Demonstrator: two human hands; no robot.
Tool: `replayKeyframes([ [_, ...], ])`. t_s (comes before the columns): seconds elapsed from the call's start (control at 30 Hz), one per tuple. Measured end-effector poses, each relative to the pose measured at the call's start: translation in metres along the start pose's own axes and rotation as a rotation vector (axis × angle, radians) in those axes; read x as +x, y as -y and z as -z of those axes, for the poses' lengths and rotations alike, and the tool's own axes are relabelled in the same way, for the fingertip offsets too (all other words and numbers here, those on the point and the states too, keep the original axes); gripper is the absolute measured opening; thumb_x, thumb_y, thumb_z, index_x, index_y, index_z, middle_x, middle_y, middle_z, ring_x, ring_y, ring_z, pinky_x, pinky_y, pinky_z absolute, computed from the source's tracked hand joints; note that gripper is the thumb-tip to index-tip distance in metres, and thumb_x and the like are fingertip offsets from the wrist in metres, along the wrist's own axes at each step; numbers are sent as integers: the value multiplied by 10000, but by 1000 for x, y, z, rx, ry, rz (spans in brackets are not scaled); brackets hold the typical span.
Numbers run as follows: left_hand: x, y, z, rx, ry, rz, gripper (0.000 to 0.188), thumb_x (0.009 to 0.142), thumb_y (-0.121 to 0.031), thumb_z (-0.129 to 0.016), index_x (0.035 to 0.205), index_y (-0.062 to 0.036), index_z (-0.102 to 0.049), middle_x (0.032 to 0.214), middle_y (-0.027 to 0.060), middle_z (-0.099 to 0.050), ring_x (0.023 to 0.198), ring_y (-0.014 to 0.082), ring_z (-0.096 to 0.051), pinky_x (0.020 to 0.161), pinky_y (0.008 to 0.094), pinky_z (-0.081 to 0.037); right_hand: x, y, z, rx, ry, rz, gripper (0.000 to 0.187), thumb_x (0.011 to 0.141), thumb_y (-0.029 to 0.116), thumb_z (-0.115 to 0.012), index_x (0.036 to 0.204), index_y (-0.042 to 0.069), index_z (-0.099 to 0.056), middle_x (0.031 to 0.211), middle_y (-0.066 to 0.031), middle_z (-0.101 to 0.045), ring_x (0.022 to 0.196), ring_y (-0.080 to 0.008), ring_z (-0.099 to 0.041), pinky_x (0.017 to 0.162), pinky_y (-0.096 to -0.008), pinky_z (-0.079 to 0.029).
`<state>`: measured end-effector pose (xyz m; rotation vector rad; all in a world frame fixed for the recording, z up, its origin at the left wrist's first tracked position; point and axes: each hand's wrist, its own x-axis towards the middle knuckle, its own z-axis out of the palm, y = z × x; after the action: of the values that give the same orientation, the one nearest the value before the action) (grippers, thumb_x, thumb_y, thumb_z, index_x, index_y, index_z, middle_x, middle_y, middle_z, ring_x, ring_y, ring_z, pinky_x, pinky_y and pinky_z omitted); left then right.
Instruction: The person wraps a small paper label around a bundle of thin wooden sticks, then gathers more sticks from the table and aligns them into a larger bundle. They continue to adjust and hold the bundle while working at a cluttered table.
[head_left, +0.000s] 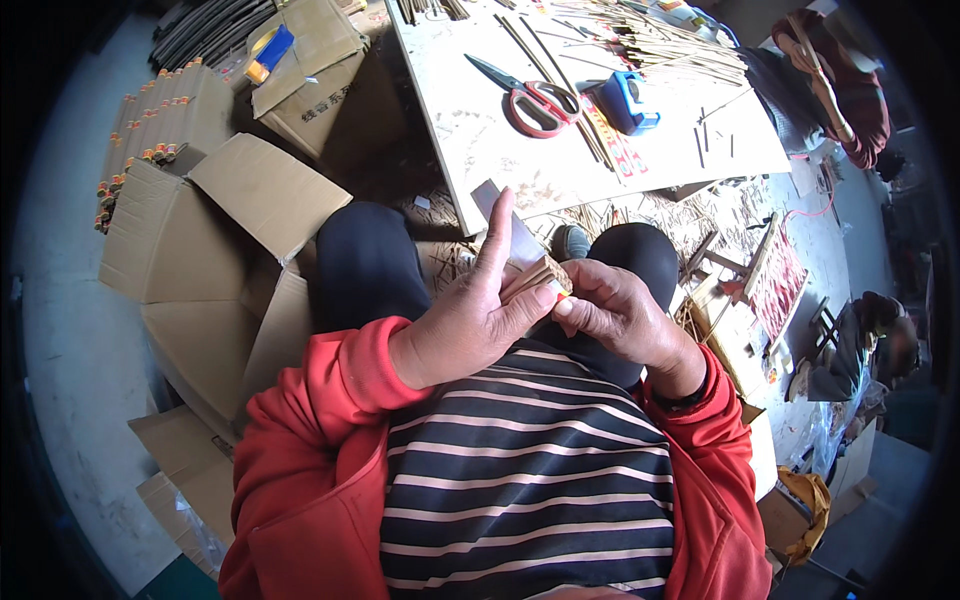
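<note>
One slim brown bundle of sticks (538, 277) sat grasped in the left hand (465, 320), the right hand (625, 312) pinching its end, near the white flat table's (470, 150) near-left corner. Crumb-strewn room separated the near edge from red-handled metal scissors (519, 90). Fingers partly hid a red-and-yellow label (562, 296).

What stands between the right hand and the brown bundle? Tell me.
Nothing visible does: the right hand is at the near end of the brown bundle, which the left hand holds. A small red-and-yellow piece shows at that end.
</note>
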<state>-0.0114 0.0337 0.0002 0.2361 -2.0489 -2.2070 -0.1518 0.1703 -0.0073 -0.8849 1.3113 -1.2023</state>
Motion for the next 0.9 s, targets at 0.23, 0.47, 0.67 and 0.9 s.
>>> replayKeyframes([
  [0.23,2,8,-4,-103,60,-71,818,903,-126,-492,1361,-30,179,957,109,-539,847,121,-528,767,243,-427,0,6,4,64,72,-31,379,850,176,-603,1146,-31,-487,921,-26,-574,796,-66,-507,684,-207,-441],
  [0.47,3,18,-7,-202,169,-37,827,914,-163,-479,1362,-74,210,1300,186,-339,1060,161,-448,910,290,-373,4,36,14,-403,189,-49,398,759,127,-701,1095,-15,-543,887,-79,-613,779,-87,-554,696,-255,-469],
  [0.67,8,23,-7,-107,135,-124,862,896,-133,-505,1341,-26,226,1221,201,-419,1046,187,-501,896,291,-398,5,50,11,-614,207,122,378,740,82,-705,1069,-25,-554,906,-117,-620,760,-124,-578,673,-266,-474],
  [0.9,10,23,-2,-121,223,73,880,885,-111,-522,1338,-21,227,1180,134,-468,1001,130,-516,858,266,-419,2,42,13,-591,155,8,443,725,86,-712,1108,-45,-532,897,-126,-619,780,-146,-593,668,-251,-477],
])
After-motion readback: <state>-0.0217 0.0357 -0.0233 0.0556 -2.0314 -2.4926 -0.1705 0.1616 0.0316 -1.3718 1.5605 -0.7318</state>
